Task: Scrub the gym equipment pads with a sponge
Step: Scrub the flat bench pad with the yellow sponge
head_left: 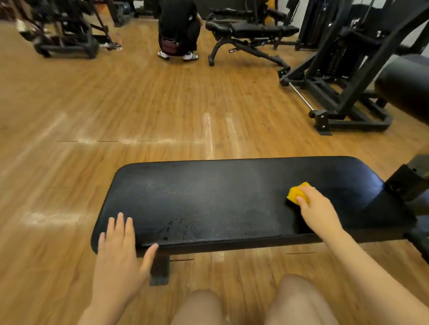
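A long black bench pad (211,200) lies crosswise in front of me, its surface dotted with wet streaks near the front. My right hand (315,208) grips a yellow sponge (297,193) and holds it down on the right part of the pad. My left hand (120,247) lies flat with spread fingers on the pad's front left corner, thumb along the front edge.
My knees (244,310) sit just below the bench. A black machine frame (351,97) and a round black pad (416,89) stand at the right. A person in black (178,25) crouches far back beside another bench (250,30). Wooden floor (103,106) stretches between.
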A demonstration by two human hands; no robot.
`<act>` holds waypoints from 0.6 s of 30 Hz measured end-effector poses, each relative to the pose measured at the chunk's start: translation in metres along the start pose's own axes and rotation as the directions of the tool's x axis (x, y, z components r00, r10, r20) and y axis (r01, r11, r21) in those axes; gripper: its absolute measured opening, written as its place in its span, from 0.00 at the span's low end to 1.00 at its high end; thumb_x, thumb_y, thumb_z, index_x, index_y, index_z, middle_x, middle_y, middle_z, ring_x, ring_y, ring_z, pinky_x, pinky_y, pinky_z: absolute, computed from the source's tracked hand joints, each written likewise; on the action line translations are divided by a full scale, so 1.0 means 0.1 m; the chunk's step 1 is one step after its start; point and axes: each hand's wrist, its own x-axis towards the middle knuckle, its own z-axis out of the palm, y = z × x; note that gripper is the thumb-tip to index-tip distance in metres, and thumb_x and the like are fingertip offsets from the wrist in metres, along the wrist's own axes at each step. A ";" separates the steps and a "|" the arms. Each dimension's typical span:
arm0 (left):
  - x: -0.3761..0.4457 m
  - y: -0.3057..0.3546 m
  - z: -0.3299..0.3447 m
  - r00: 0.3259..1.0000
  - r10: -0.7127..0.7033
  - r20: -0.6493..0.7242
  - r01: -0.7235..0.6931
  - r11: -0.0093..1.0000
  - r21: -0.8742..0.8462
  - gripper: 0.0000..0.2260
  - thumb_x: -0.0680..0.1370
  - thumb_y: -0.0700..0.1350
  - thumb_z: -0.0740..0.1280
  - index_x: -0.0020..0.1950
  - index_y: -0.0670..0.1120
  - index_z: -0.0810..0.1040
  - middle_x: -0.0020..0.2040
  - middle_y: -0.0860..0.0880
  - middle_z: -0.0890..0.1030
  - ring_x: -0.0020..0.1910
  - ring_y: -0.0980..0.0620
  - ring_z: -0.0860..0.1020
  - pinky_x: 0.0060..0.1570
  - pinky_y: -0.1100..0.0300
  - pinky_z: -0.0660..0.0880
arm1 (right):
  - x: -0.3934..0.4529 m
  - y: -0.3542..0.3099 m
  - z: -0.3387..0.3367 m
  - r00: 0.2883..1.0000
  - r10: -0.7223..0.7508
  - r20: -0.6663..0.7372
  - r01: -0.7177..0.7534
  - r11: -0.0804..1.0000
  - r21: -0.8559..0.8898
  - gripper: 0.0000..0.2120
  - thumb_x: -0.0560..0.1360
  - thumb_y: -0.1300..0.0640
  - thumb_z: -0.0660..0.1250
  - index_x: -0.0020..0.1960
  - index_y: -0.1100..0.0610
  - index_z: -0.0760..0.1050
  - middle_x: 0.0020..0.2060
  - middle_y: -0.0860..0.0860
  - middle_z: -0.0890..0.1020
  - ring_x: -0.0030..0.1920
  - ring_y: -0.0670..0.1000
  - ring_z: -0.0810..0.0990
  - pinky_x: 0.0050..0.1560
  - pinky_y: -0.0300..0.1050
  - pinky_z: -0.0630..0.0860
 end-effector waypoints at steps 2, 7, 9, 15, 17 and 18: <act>0.00 -0.10 0.00 0.998 -0.067 0.014 0.067 0.998 0.011 0.40 0.77 0.67 0.53 0.72 0.33 0.64 0.74 0.36 0.62 0.74 0.38 0.60 0.69 0.43 0.61 | -0.05 -0.22 0.13 0.998 -0.056 -0.010 0.055 0.995 -0.078 0.11 0.80 0.59 0.57 0.60 0.60 0.72 0.61 0.55 0.73 0.71 0.57 0.63 0.57 0.50 0.68; -0.03 -0.11 0.07 0.988 -0.121 0.094 0.121 0.993 0.005 0.46 0.73 0.71 0.41 0.74 0.34 0.61 0.74 0.37 0.61 0.75 0.41 0.58 0.71 0.47 0.56 | -0.36 -1.12 0.64 0.930 -0.339 0.146 0.348 0.936 -0.048 0.19 0.80 0.57 0.56 0.71 0.55 0.64 0.72 0.50 0.63 0.75 0.51 0.55 0.68 0.48 0.62; -0.02 -0.11 0.07 0.985 -0.111 0.133 0.114 0.993 -0.017 0.49 0.72 0.72 0.36 0.73 0.34 0.63 0.74 0.37 0.63 0.74 0.40 0.60 0.70 0.48 0.57 | -0.53 -1.55 0.93 0.817 -0.521 0.249 0.536 0.844 0.007 0.17 0.80 0.58 0.57 0.68 0.55 0.66 0.71 0.50 0.65 0.74 0.53 0.56 0.69 0.49 0.64; -0.07 -0.21 -0.01 0.992 -0.042 0.120 0.046 0.998 -0.036 0.46 0.74 0.73 0.42 0.76 0.37 0.56 0.77 0.41 0.55 0.76 0.45 0.53 0.71 0.53 0.50 | -0.59 -1.85 0.92 0.722 -0.594 0.355 0.562 0.802 0.200 0.21 0.81 0.62 0.55 0.73 0.55 0.61 0.74 0.49 0.60 0.75 0.48 0.54 0.72 0.42 0.54; -0.09 -0.21 -0.05 0.994 -0.029 0.109 0.037 0.997 -0.071 0.43 0.73 0.70 0.44 0.77 0.39 0.48 0.78 0.44 0.48 0.77 0.48 0.46 0.71 0.57 0.43 | -0.48 -1.63 0.77 0.789 -0.527 0.316 0.509 0.849 0.146 0.21 0.81 0.60 0.55 0.73 0.54 0.61 0.74 0.48 0.60 0.74 0.47 0.55 0.71 0.39 0.53; -0.10 -0.21 -0.07 0.995 -0.025 0.100 0.034 0.996 -0.085 0.43 0.72 0.68 0.45 0.77 0.40 0.46 0.78 0.44 0.46 0.77 0.48 0.44 0.70 0.58 0.41 | -0.42 -1.51 0.71 0.831 -0.479 0.282 0.468 0.877 0.110 0.20 0.81 0.59 0.55 0.73 0.54 0.62 0.74 0.49 0.60 0.74 0.48 0.56 0.70 0.39 0.54</act>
